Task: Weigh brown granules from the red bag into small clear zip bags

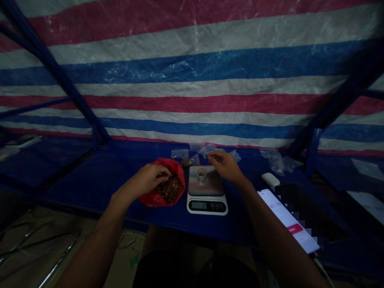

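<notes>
A red plastic bag (177,170) stands with its mouth spread, full of small brown seed-like pieces (171,190). My left hand (153,176) reaches over the bag's left rim, fingers bent together at the pieces; what they pinch is too small to tell. Right of the bag is a white kitchen scale (207,200) with a metal plate. A small clear cup (201,175) with a little brown material inside sits on that plate. Over the scale's far right corner, my right hand (223,163) is closed in a pinch, its fingertips near the clear bags behind; any held item is unclear.
Behind the scale lie several clear plastic bags (207,150), and a small bag with brown pieces (187,162). More crumpled bags (276,162) are to the right, near a white earbud case (270,179) and a lit phone (288,220). Blue metal struts (60,80) flank the blue table (120,160).
</notes>
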Demonstrator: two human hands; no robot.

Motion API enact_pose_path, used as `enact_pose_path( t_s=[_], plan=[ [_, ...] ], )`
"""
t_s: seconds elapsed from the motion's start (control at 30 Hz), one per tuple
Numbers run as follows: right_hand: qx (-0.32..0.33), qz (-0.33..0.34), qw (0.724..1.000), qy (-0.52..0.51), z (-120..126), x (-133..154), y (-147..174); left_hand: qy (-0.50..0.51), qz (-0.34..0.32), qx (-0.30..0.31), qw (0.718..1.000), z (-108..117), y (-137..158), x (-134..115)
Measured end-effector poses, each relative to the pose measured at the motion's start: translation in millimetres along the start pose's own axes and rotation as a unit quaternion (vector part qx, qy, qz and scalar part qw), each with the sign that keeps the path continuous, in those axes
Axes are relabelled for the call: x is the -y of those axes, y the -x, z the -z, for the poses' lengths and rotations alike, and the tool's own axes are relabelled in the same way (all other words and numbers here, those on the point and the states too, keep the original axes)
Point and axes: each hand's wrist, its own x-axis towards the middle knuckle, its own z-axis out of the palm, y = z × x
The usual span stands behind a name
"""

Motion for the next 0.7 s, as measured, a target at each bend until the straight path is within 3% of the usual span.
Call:
enact_pose_path(
  t_s=[0.17, 0.3, 0.5, 0.7],
  plan=[
    [0.002, -0.003, 1.000, -0.006, -2, 0, -1, 0.066, -0.073, -0.022, 0.995, 19, -19, -48],
    [-0.002, -0.009, 1.000, -0.010, -2, -3, -1, 0.044, -0.162, 0.009, 0.986, 10, -55, -78],
    [-0.006, -0.006, 1.000, -0.025, 1, -7, -1, 0.013, -0.170, 0.079, 0.982, -18, -91, -79],
    [-0.007, -0.001, 0.999, -0.033, 3, -5, -1, 0.014, -0.137, 0.111, 0.984, -11, -89, -83]
  ],
)
